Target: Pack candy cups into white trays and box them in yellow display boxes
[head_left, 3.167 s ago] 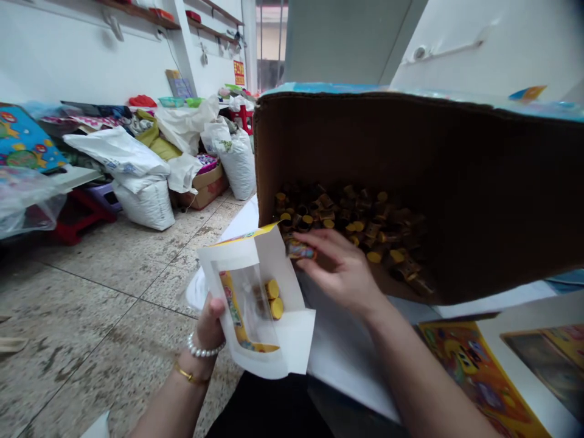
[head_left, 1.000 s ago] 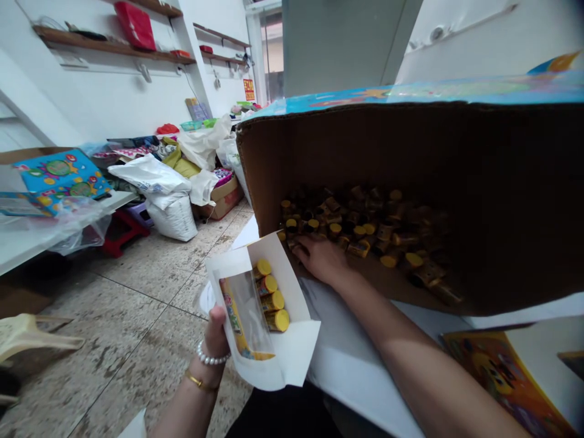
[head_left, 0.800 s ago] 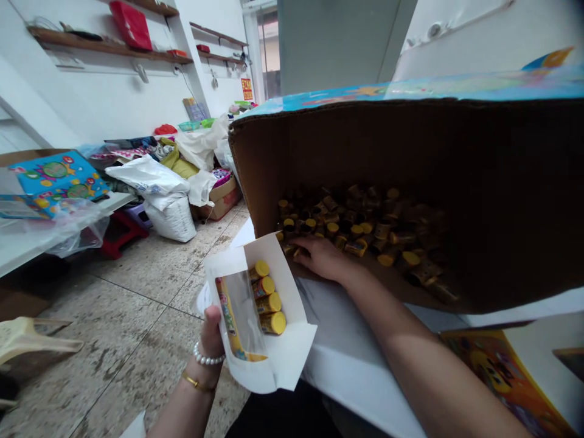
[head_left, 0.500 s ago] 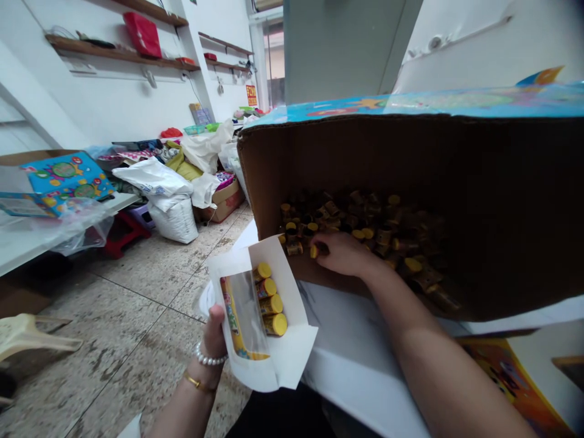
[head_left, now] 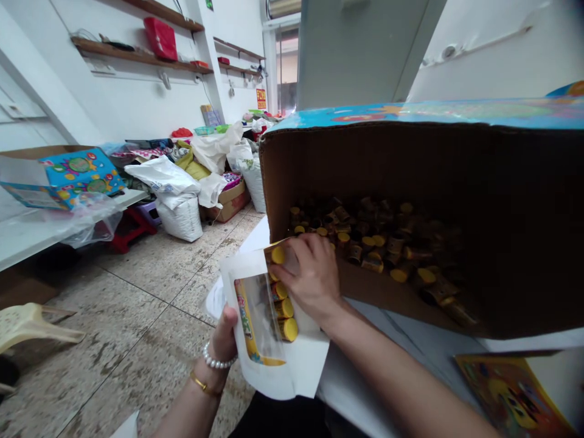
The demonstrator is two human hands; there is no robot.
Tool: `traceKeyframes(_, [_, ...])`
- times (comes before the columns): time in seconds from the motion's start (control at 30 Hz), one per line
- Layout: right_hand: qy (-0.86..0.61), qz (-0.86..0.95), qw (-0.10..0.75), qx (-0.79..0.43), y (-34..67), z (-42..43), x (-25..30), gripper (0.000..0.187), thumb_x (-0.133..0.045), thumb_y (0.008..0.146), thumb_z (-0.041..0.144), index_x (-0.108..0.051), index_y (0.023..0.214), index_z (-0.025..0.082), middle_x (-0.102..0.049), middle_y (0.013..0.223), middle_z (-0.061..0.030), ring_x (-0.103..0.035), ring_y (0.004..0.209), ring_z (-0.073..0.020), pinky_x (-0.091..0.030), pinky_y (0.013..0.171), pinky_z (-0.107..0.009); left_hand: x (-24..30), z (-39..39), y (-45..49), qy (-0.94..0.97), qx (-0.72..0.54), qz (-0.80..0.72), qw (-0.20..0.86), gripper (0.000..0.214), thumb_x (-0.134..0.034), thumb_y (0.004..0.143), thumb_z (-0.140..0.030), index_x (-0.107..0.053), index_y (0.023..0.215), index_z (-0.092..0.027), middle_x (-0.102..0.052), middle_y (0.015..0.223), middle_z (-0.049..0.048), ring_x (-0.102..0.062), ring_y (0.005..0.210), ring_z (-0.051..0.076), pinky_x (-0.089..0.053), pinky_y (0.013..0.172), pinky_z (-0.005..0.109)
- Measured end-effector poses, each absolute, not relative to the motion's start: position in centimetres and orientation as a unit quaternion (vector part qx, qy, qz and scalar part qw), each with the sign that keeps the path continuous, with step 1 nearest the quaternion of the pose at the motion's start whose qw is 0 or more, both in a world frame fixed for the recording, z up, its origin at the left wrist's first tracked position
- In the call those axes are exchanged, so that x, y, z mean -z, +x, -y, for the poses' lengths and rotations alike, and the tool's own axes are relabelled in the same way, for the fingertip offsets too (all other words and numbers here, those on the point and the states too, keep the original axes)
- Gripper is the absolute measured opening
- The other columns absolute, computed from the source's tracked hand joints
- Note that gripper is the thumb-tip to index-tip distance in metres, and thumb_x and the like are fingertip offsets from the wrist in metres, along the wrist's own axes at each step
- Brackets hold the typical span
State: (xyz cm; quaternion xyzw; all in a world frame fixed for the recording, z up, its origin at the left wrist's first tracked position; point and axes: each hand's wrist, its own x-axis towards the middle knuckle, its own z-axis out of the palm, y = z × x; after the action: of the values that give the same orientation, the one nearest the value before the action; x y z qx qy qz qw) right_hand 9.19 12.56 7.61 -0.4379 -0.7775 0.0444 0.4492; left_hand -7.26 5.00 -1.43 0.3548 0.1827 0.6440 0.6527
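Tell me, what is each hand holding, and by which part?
The left hand holds the white windowed carton by its left edge, fingers hidden. The right hand seems to pinch a tub by its yellow-capped end.

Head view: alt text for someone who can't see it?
A person's right hand holds a yellow-capped tub at the open side of a white windowed box held in the left hand, with similar tubs in a row inside. Beyond, a large cardboard carton opens toward the camera, loose tubs piled inside.

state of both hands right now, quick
Left hand: closed, holding the white carton.
Right hand: closed on a yellow-capped tub at the carton's opening.
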Motion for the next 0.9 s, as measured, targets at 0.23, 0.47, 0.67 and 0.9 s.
traceKeyframes(0.23, [-0.459,0.775,0.428,-0.076,11.0,-16.3,-7.1,0.03,-0.051,0.097,0.041,-0.068,0.086,0.019,-0.067,0.09,-0.0065,-0.061,0.089,-0.0192,-0.047,0.08,-0.03,1.5,-4.8,-7.7,0.351,-0.618,-0.181,0.68,0.068,-0.066,0.077,-0.066,-0.063,0.131,-0.025,-0.071,0.125,0.0105,-0.052,0.132,0.039,-0.037,0.114,0.054])
traceKeyframes(0.47, [-0.462,0.854,0.237,-0.011,12.6,-19.3,-3.1,0.037,-0.064,0.088,0.028,-0.067,0.125,0.021,-0.055,0.143,-0.0076,-0.04,0.133,-0.0324,-0.035,0.106,-0.045,1.0,-5.1,-7.3,0.343,-0.629,-0.137,0.684,0.069,-0.06,0.079,-0.069,-0.06,0.134,-0.026,-0.06,0.14,0.0115,-0.04,0.14,0.041,-0.031,0.116,0.059])
traceKeyframes(0.67, [-0.483,0.857,0.179,-0.004,12.8,-18.6,-4.5,0.029,-0.058,0.09,0.025,-0.073,0.111,0.011,-0.044,0.148,-0.0206,-0.04,0.132,-0.0385,-0.035,0.104,-0.049,0.0,-5.0,-6.9,0.334,-0.647,-0.18,0.662,0.083,-0.069,0.074,-0.067,-0.049,0.144,-0.028,-0.054,0.147,0.0127,-0.037,0.141,0.042,-0.031,0.116,0.059])
traceKeyframes(0.9, [-0.303,0.916,0.178,-0.192,13.8,-13.5,-12.6,0.029,-0.05,0.094,0.023,-0.066,0.118,0.021,-0.068,0.104,-0.007,-0.062,0.092,-0.0191,-0.046,0.08,-0.028,1.0,-4.8,-7.0,0.291,-0.663,-0.18,0.666,0.075,-0.066,0.075,-0.069,-0.06,0.134,-0.023,-0.058,0.142,0.0127,-0.037,0.141,0.041,-0.029,0.116,0.059])
